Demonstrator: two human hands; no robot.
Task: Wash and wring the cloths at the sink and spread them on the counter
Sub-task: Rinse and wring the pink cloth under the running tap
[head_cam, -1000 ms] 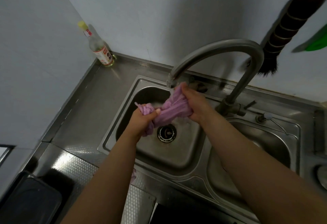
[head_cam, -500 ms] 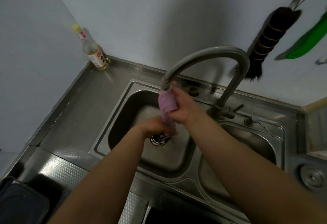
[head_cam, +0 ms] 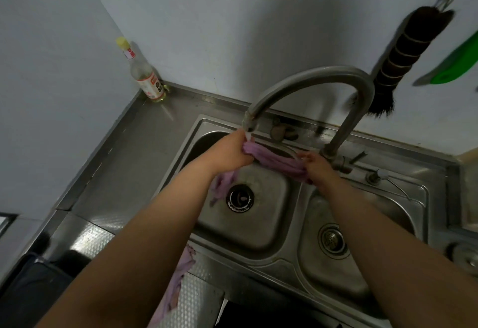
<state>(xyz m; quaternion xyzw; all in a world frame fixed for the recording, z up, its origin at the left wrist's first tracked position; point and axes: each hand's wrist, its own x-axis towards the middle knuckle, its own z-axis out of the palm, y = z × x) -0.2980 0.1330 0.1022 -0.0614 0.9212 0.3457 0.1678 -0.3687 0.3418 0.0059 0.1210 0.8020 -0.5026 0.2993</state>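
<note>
A purple cloth [head_cam: 278, 160] is being held stretched over the left basin of the steel sink [head_cam: 261, 229], just under the spout of the curved tap [head_cam: 310, 79]. The left hand [head_cam: 232, 151] is being kept closed in a fist around 1 end of it, right below the spout, and a loose tail of the cloth is being left hanging beneath that wrist toward the drain [head_cam: 240, 197]. The other end is being pinched tight by the closed grip of the right hand [head_cam: 316, 164], near the tap's base. A 2nd purple cloth [head_cam: 181, 276] is being left lying on the bench [head_cam: 129, 172] at the sink's front edge, partly hidden by the left forearm. A bottle [head_cam: 146, 75] is being kept upright in the back corner of the bench.
</note>
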